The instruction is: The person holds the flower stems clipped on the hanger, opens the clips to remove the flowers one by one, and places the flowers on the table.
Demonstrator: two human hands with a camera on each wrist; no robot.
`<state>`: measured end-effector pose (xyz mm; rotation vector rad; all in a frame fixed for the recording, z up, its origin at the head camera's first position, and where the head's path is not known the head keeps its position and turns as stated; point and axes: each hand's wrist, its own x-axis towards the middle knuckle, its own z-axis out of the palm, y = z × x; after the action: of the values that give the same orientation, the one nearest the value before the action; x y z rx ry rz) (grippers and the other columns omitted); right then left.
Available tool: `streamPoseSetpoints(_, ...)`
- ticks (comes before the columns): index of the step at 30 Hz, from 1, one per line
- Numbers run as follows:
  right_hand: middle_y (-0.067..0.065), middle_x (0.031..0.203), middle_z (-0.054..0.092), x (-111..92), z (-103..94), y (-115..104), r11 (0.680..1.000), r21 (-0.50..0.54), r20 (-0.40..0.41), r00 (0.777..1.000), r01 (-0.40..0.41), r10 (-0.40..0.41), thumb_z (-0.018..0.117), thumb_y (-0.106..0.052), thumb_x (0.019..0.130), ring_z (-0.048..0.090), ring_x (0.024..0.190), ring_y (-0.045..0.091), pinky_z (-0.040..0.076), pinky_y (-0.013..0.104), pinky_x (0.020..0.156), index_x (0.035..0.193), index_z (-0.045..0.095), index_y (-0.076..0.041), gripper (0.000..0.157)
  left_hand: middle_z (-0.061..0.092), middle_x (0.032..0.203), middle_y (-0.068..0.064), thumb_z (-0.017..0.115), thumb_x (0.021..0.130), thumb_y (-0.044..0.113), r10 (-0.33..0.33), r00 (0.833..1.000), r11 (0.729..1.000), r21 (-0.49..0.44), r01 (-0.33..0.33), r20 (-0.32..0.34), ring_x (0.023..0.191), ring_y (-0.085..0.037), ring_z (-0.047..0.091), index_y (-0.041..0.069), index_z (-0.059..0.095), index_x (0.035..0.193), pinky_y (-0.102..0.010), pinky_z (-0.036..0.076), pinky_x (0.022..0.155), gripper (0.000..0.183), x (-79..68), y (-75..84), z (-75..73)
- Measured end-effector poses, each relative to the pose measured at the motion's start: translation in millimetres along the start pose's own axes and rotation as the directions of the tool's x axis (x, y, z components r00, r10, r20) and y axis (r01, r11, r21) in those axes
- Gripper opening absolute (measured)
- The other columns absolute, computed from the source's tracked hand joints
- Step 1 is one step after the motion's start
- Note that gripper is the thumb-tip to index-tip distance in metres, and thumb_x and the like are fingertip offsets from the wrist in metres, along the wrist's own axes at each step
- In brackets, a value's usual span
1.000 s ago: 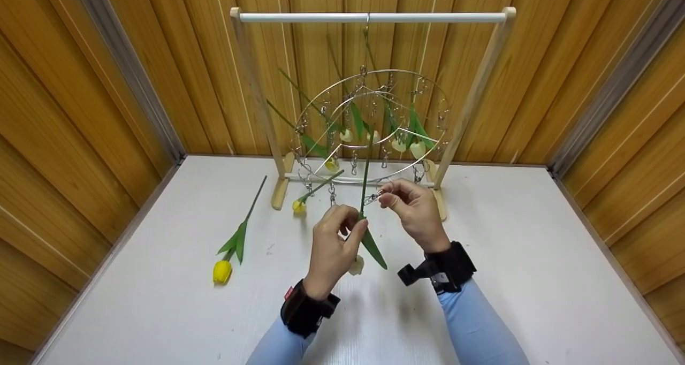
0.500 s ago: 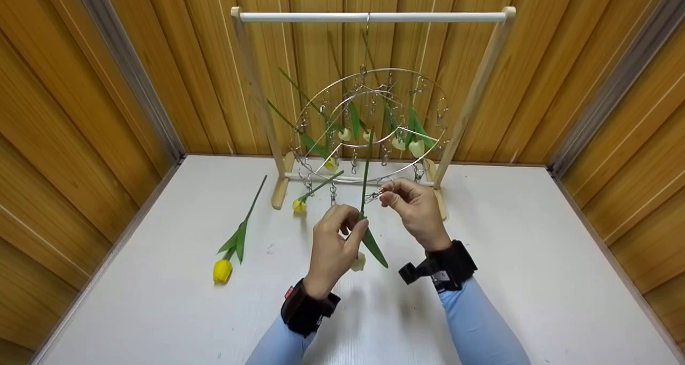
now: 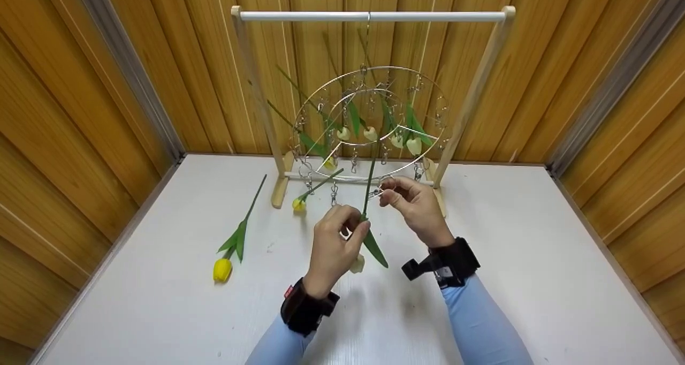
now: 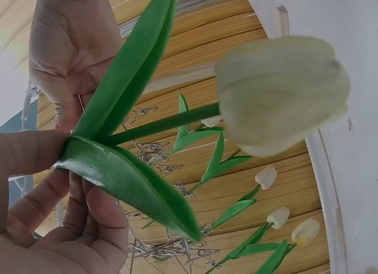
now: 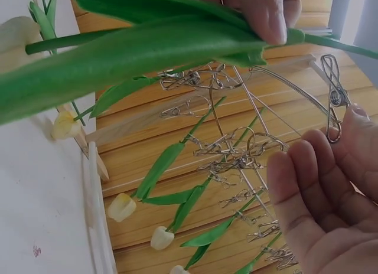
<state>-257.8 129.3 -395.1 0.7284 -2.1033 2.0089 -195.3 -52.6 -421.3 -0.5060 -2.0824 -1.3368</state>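
Note:
My left hand (image 3: pixel 333 247) pinches an artificial white tulip where its green leaves (image 4: pixel 127 173) join the stem. Its pale bloom (image 4: pixel 280 97) hangs down, and its bare stem (image 3: pixel 370 185) points up and away. To the right, my right hand (image 3: pixel 420 212) holds a wire clothes clip (image 5: pixel 335 97) between thumb and fingers. In the head view that clip's end sits right beside the stem. The clip belongs to a round metal clip hanger (image 3: pixel 342 76). Several white and yellow tulips (image 3: pixel 414 145) hang bloom-down from its other clips.
A wooden stand with a white rail (image 3: pixel 299 16) carries the hanger. On the white table (image 3: pixel 160 311) a yellow tulip (image 3: pixel 222 270) lies at the left. Unused clips (image 3: pixel 354 164) dangle along the hanger's near side. Wood-panelled walls (image 3: pixel 642 156) surround the table.
The held tulip's stem has tilted slightly right, closer to the clip at my right fingers. Both hands have stayed almost in place with the same grips.

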Motion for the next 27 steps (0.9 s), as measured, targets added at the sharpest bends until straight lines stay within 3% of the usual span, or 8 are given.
streamPoseSetpoints(4,0.01,0.1,0.067,1.0,-4.5,3.5,0.99,0.124,0.034,0.998,-0.064,0.06,0.058,0.003,0.101,0.069,0.084,0.016,0.058,0.03,0.084,0.115,0.061,0.015,0.019,0.059,0.077,-0.003,0.076,0.087,0.003,-0.01,1.0,1.0,-0.012,0.01,0.02,0.07,-0.017,0.058,0.006,0.066,0.085,-0.035,0.051,0.06,0.012,-0.3,0.6,-0.7)
streamPoseSetpoints(10,0.011,0.098,0.068,2.1,-6.2,4.0,0.97,0.218,0.034,0.994,-0.105,0.101,0.052,-0.001,0.104,0.069,0.085,0.019,0.059,0.033,0.082,0.118,0.06,0.007,0.018,0.059,0.079,-0.002,0.076,0.088,0.004,-0.027,0.999,1.0,-0.011,0.027,0.031,0.07,-0.018,0.057,0.007,0.066,0.085,-0.023,0.046,0.063,0.011,-0.9,2.2,-2.5)
streamPoseSetpoints(15,0.012,0.098,0.068,2.2,-6.0,1.7,0.959,0.258,0.024,0.993,-0.116,0.113,0.05,-0.004,0.106,0.068,0.083,0.02,0.058,0.034,0.081,0.115,0.061,0.004,0.016,0.06,0.078,-0.002,0.077,0.088,0.004,-0.024,0.999,1.0,-0.007,0.024,0.029,0.07,-0.016,0.057,0.007,0.066,0.085,-0.023,0.046,0.063,0.011,-0.9,2.4,-3.3)
streamPoseSetpoints(20,0.013,0.098,0.069,1.7,-6.1,1.7,0.955,0.27,0.016,0.992,-0.124,0.125,0.045,-0.007,0.109,0.068,0.082,0.021,0.058,0.034,0.08,0.114,0.06,0.006,0.021,0.06,0.078,-0.003,0.077,0.088,0.004,-0.016,1.0,1.0,-0.008,0.016,0.025,0.07,-0.027,0.06,0.006,0.066,0.085,-0.024,0.046,0.062,0.012,-1.4,1.5,-4.3)
streamPoseSetpoints(27,0.012,0.097,0.069,1.0,-6.6,5.2,0.958,0.265,0.007,0.993,-0.113,0.115,0.045,-0.007,0.109,0.068,0.082,0.02,0.059,0.033,0.079,0.113,0.061,0.008,0.023,0.06,0.079,-0.001,0.077,0.088,0.005,-0.014,1.0,1.0,0.012,0.013,0.015,0.071,-0.019,0.058,0.007,0.067,0.087,-0.028,0.048,0.062,0.011,-2.2,1.2,-4.8)
